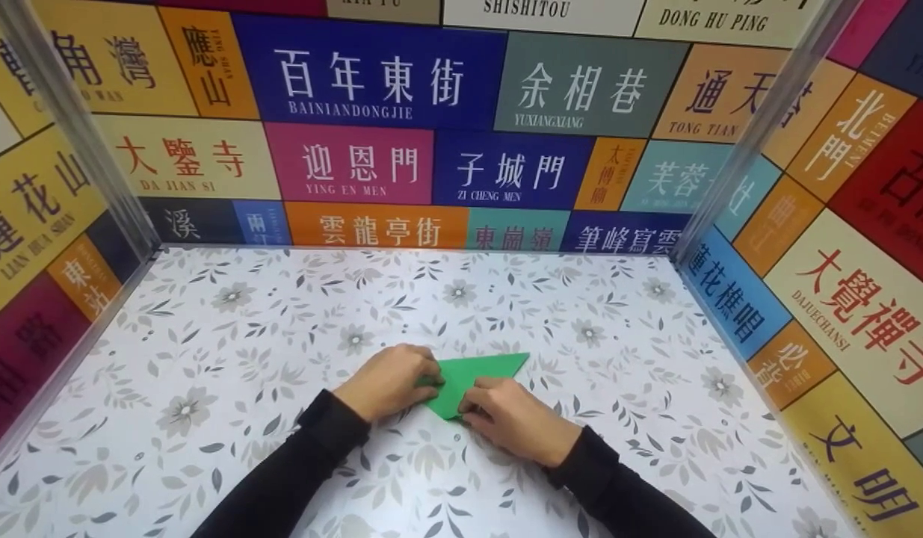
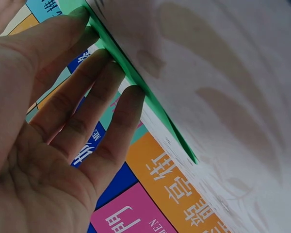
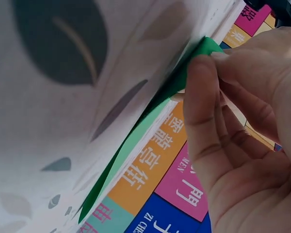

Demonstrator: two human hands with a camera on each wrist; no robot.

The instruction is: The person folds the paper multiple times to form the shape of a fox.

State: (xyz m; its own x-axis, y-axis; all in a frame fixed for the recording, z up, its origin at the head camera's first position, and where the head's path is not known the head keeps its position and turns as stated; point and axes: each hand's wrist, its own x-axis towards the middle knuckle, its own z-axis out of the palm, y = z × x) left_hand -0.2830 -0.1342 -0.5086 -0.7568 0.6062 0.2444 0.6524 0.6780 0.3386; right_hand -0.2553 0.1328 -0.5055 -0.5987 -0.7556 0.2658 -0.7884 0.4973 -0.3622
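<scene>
A folded sheet of green paper [image 1: 472, 368] lies on the patterned tabletop, one sharp corner pointing to the far right. At its left side, my left hand [image 1: 392, 381] rests its fingertips on the paper. The left wrist view shows these fingers [image 2: 80, 116] spread and only slightly bent, tips along the green edge [image 2: 160, 111]. My right hand [image 1: 517, 415] pinches the near corner between thumb and index finger. In the right wrist view, that corner [image 3: 211, 46] bends up at the fingertips, and the layers stand slightly apart farther along the sheet.
The white tabletop [image 1: 282, 321] has a grey flower and leaf print. Upright panels with colourful lettered blocks [image 1: 371, 75] border it at the back, left and right. Metal corner posts [image 1: 760, 127] stand where the panels meet.
</scene>
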